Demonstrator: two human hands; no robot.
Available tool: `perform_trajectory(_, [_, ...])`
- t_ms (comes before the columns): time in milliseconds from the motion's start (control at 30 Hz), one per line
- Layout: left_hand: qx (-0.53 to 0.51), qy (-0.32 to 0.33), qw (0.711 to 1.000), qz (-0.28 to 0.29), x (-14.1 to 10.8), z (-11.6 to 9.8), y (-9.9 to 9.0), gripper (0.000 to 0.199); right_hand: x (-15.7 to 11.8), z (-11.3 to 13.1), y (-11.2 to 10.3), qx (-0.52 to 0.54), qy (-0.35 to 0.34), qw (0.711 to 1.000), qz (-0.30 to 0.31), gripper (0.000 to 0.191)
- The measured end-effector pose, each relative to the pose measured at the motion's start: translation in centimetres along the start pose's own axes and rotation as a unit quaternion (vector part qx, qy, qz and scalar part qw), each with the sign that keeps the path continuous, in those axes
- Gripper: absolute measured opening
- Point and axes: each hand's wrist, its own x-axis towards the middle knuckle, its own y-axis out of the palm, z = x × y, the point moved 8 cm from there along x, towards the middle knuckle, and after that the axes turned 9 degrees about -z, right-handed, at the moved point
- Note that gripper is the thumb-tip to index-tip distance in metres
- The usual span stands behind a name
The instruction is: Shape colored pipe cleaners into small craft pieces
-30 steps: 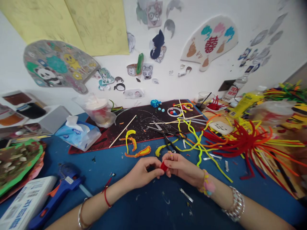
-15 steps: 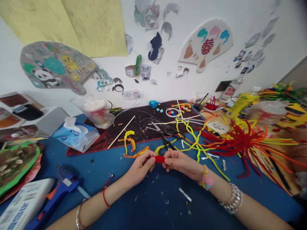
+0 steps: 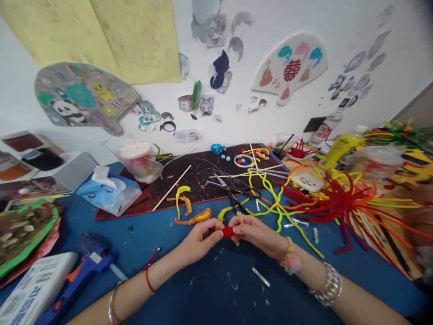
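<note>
A small red fuzzy piece (image 3: pixel 228 232) is pinched between both hands above the blue table. My left hand (image 3: pixel 202 239) grips its left end with thumb and fingers. On its right end, my right hand (image 3: pixel 252 232) has its fingertips closed. Just beyond the hands lie black-handled scissors (image 3: pixel 235 195), a yellow curved piece (image 3: pixel 221 214) and an orange and yellow fuzzy strip (image 3: pixel 199 217). Yellow fuzzy stems (image 3: pixel 275 203) spread to the right of the scissors.
A blue glue gun (image 3: pixel 84 275) and a tissue pack (image 3: pixel 108 189) lie at left, with a lidded cup (image 3: pixel 137 158) behind. Red stems (image 3: pixel 338 198) pile up at right near a yellow bottle (image 3: pixel 343 146). A metal clip (image 3: pixel 260 276) lies near my right forearm.
The red piece has shifted slightly down and right in view and its angle has changed a little. Both hands still grip it. The view has moved slightly.
</note>
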Motion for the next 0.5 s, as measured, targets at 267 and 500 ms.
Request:
perform_trajectory(267, [0.048, 0.037, 0.998, 0.006, 0.0, -0.9, 0.0, 0.023, 0.1, -0.9, 0.7, 0.091, 0.039, 0.995, 0.031, 0.012])
perform_trajectory(500, [0.101, 0.077, 0.992, 0.011, -0.2, -1.5, 0.1, 0.021, -0.2, -0.7, 1.4, 0.064, 0.035, 0.996, 0.059, 0.014])
